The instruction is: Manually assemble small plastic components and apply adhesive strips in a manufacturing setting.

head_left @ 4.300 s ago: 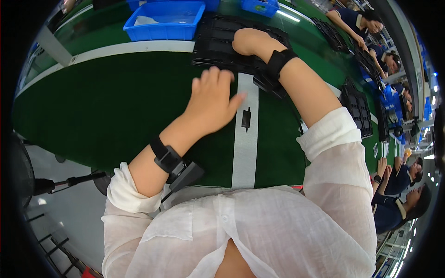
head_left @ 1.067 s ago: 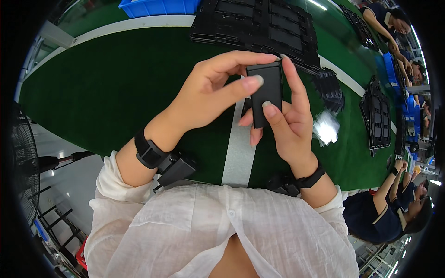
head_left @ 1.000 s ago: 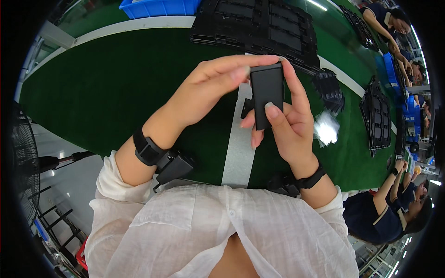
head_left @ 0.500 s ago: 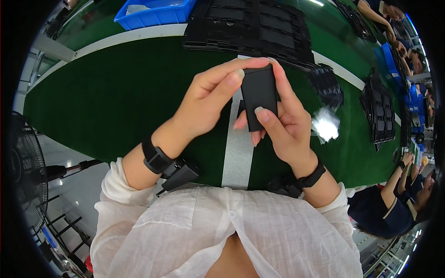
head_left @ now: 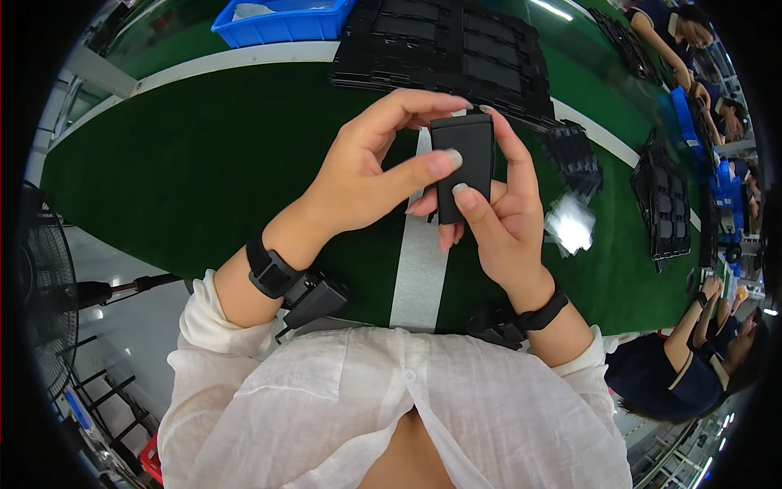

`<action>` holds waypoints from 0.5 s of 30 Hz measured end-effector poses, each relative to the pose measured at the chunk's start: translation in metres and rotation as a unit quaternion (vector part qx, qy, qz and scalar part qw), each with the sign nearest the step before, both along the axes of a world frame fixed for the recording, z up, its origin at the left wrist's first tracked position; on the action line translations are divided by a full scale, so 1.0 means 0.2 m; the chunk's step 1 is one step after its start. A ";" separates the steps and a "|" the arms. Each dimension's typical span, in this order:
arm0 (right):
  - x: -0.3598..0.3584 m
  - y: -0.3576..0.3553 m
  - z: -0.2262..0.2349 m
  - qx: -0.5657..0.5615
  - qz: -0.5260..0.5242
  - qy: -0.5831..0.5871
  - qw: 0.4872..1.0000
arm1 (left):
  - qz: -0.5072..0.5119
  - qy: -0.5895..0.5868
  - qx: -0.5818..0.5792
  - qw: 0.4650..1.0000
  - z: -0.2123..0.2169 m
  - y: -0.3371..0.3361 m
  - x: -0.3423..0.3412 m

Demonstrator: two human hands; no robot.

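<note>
A flat black rectangular case (head_left: pixel 471 147), about as long as a palm, is held upright between both hands above the green bench. My right hand (head_left: pixel 509 200) wraps its right side and lower end, thumb pressed on the front face and fingers behind. My left hand (head_left: pixel 379 155) grips from the left: its thumb lies across the front face and its fingertips reach the top edge. What the case is exactly, I cannot tell. Its back is hidden. Each wrist carries a black strap with a small black device.
Black partitioned trays (head_left: pixel 444 49) lie stacked beyond my hands, beside a blue bin (head_left: pixel 281 23). Thin black pieces (head_left: pixel 573 155) and clear plastic bags (head_left: pixel 572 222) lie to the right, with more black trays (head_left: pixel 664 196) farther out. Co-workers sit at the right; a fan (head_left: pixel 45 277) stands left.
My left thumb has slid from the case's upper left edge onto its front face. The case has tipped slightly, so its top end shows more.
</note>
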State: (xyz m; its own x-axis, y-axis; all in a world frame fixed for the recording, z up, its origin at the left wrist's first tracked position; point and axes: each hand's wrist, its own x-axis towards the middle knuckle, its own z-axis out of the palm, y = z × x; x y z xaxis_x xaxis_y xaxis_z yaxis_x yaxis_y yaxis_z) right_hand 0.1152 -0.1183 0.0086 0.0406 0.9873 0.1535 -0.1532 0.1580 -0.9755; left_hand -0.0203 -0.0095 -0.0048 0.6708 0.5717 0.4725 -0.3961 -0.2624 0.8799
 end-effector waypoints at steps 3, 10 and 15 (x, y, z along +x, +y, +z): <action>0.01 0.00 -0.03 0.011 0.008 -0.018 1.000 | 0.023 -0.007 0.040 0.999 0.03 0.01 0.00; 0.00 0.00 -0.05 0.002 0.014 0.012 1.000 | -0.041 0.059 0.119 0.990 0.02 0.08 -0.03; 0.01 -0.01 -0.03 0.047 0.012 -0.010 0.999 | -0.105 0.035 -0.002 0.994 0.05 0.07 -0.02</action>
